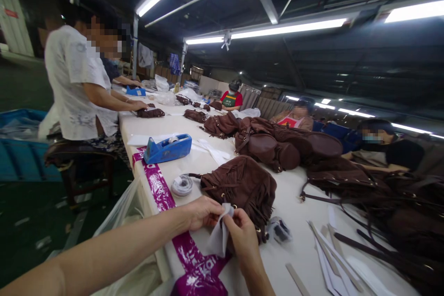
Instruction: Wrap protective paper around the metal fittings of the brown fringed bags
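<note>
My left hand (203,212) and my right hand (244,238) meet at the front of a brown fringed handbag (246,180) lying on the table. Both pinch a small pale grey sheet of thin wrapping material (219,238), its free end hanging below my fingers. Whether it wraps part of the bag is hidden by my fingers. A coil in pale wrapping (182,185) lies to the bag's left, touching or close to a dark strap end. To the right, beside the bag, is a small wrapped bundle (279,230).
A blue tape dispenser (168,149) stands beyond the coil. Purple printed tape (157,185) runs along the table's left edge. Brown bags (263,141) are heaped to the right, with pale strips (333,259) nearer. A co-worker in white (78,78) works at the left; others sit farther off.
</note>
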A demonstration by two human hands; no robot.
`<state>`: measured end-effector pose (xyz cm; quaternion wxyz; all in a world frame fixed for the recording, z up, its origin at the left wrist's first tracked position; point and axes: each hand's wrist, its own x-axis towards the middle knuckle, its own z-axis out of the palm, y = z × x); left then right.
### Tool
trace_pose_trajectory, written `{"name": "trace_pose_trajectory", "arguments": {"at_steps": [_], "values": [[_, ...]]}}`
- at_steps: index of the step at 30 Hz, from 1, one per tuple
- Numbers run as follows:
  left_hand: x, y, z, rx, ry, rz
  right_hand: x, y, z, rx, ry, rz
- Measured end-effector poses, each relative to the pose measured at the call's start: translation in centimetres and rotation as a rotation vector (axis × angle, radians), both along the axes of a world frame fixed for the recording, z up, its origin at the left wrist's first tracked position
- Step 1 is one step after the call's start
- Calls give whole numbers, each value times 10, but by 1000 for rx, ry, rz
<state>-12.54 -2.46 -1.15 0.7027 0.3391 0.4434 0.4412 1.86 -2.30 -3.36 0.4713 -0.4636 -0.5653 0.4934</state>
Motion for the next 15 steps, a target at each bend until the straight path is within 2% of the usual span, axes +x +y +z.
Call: {"name": "trace_pose_trajectory", "arguments": {"at_steps": [8, 15], "values": [[8, 2, 5, 21, 195, 20, 4, -6, 3, 100, -146, -58], [15, -2, -1, 97, 258, 145, 1, -13, 10, -5, -63, 107]]}}
